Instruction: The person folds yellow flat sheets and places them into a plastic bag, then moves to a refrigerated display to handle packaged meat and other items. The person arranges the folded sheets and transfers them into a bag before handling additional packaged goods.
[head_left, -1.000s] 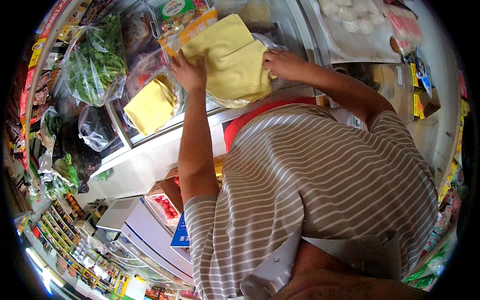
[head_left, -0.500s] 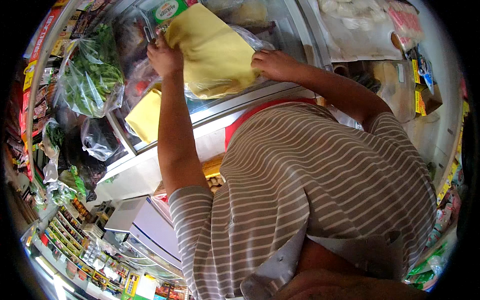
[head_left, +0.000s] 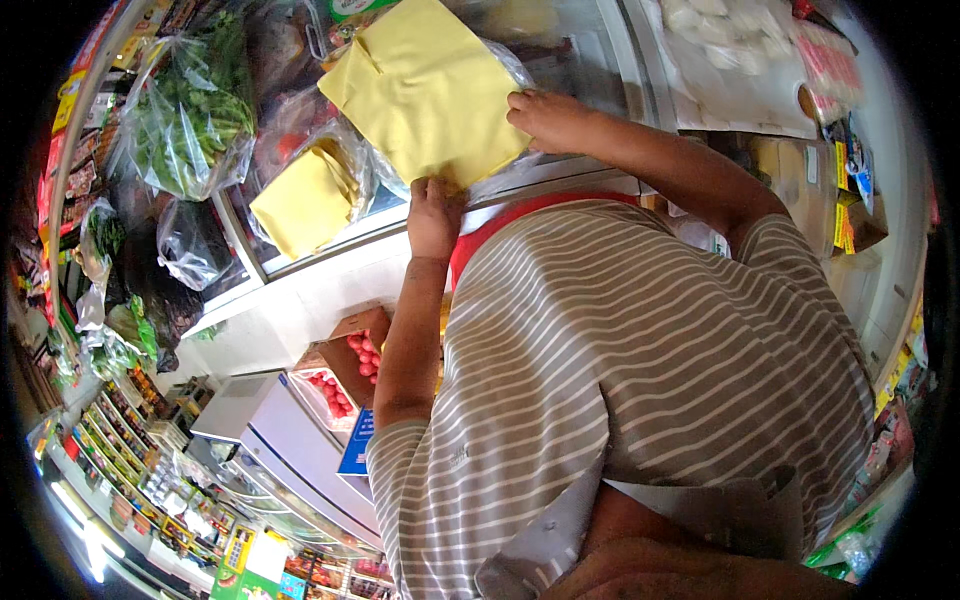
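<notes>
A pale yellow stack of thin, limp sheets lies spread on clear plastic over the glass-topped counter. My left hand pinches its near edge, fingers closed and thumb side up. At the right edge my right hand has its fingers curled closed on the same sheets. One far left corner of the stack is creased and partly folded over. A smaller folded stack of yellow sheets sits in clear plastic to the left, touched by neither hand.
Leafy greens in a clear bag stand at the left, with a small tied plastic bag nearer. White packages lie at the far right. Below left are a box of red round produce and a whitish-purple cabinet.
My left hand has let go of the far left edge and come down to the near edge of the yellow sheets. The sheets now lie flatter. My right hand keeps its hold.
</notes>
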